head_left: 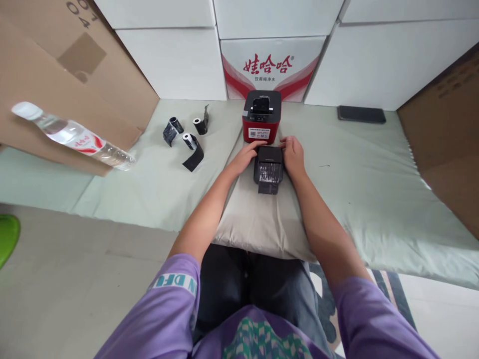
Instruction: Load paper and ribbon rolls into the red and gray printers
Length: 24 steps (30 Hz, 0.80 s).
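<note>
A small black label printer (270, 155) stands on the cloth in front of me, with a strip of dark printed paper (268, 187) hanging from its near side. My left hand (245, 155) grips its left side, fingers reaching over the far left corner. Against the right side, my right hand (293, 153) is closed with bent fingers near the far corner. Just behind it is a red and black printer (262, 117) with a white label on its front. Three small rolls of dark paper, one a partly unrolled roll (191, 144), lie to the left.
White cartons (175, 62) line the back, one carton (273, 47) bearing red lettering. A black phone (361, 114) lies at the right rear. On the left, a water bottle (80, 137) is beside a cardboard box (67, 65); another cardboard box (445, 124) borders the right.
</note>
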Each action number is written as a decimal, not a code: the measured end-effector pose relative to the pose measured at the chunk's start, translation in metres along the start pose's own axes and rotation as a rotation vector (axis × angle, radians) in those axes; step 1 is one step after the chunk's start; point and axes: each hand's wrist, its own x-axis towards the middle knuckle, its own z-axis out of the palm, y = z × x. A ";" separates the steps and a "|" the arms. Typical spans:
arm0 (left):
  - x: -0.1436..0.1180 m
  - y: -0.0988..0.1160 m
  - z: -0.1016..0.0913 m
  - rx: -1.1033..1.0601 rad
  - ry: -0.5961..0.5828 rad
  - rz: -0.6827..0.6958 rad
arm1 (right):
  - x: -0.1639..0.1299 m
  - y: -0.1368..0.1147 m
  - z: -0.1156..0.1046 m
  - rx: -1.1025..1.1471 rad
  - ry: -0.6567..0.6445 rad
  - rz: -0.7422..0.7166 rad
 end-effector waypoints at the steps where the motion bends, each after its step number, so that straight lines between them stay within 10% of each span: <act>1: 0.000 0.000 -0.002 -0.061 -0.036 0.006 | 0.000 0.000 0.000 -0.001 0.004 0.009; 14: 0.004 -0.028 -0.036 -0.317 -0.369 0.074 | -0.001 0.004 0.001 -0.007 0.017 -0.055; 24: -0.001 -0.022 -0.035 -0.163 -0.321 0.116 | -0.001 0.008 0.002 -0.034 0.045 -0.136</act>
